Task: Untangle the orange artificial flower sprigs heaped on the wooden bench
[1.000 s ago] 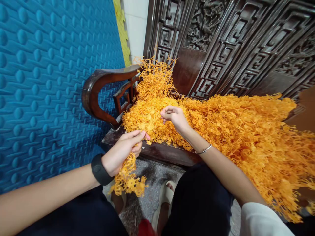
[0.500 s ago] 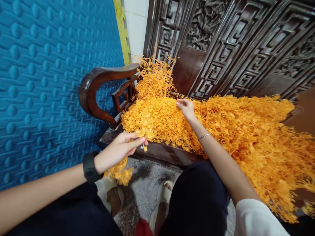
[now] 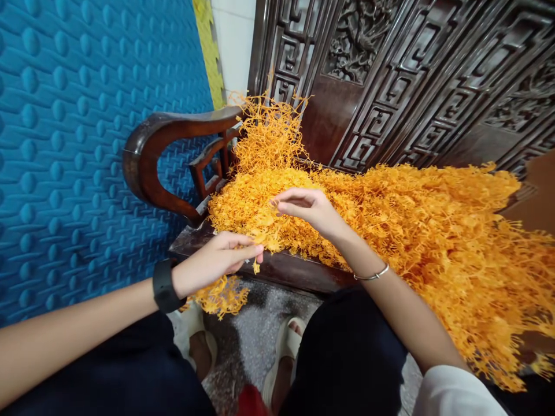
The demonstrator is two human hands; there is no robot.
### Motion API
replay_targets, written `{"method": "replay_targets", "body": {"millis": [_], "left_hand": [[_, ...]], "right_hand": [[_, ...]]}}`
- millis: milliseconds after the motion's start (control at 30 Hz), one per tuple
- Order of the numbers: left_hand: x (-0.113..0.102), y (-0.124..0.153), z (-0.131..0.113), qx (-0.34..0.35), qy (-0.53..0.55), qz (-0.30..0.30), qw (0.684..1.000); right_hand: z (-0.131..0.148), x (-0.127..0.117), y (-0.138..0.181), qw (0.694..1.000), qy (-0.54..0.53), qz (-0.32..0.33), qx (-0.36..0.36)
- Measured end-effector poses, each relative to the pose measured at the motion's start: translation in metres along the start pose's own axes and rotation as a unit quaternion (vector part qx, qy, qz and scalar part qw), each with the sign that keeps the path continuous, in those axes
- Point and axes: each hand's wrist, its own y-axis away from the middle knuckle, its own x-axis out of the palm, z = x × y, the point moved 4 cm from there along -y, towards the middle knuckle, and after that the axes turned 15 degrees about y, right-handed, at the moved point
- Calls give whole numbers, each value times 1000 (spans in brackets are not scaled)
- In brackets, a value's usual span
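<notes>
My left hand (image 3: 223, 260) is closed on a bunch of yellow-orange branching plastic pieces (image 3: 221, 297), which hangs below it; a few yellow tips stick out past the thumb. Just above and to the right, my right hand (image 3: 306, 209) has thumb and fingers drawn close in a pinch. Whatever is between those fingertips is too small to make out against the orange behind. Beyond both hands, a heap of the same pieces (image 3: 390, 202) covers the seat of a dark wooden bench (image 3: 299, 271).
A curved wooden armrest (image 3: 139, 162) stands at the bench's left end, beside a blue bumpy foam mat (image 3: 56, 144). Behind the heap rises a carved dark backrest (image 3: 332, 115). Brown cardboard (image 3: 540, 193) is at the right edge. My feet rest on the speckled floor (image 3: 260, 323).
My right hand has moved left and nearer, from the heap's middle toward my left hand. The left hand stays almost in place, its hanging bunch swung slightly right.
</notes>
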Motion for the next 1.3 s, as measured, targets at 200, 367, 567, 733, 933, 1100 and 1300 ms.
{"method": "replay_targets", "body": {"millis": [200,367,567,733,933,1100,1300], "left_hand": [[10,1,-6,6,98,-39,994],[19,-1,-10,7,229,-94,969],[25,-5,-13,28,264,-142,954],[31,-9,-10,58,281,-169,943],[36,-13,-10,66,314,-177,930],[33,-19,-11,61,363,-149,918],[37,-12,-12,61,360,-160,917]], "right_hand": [[-17,-14,-6,973,-76,-196,93],[-26,-10,-20,937,-163,-255,176],[-22,-5,-31,910,-211,-299,195],[-27,0,-42,898,-258,-278,223],[-33,1,-55,903,-247,-293,193],[-40,4,-61,900,-218,-326,192],[-43,-3,-75,897,-208,-345,180]]}}
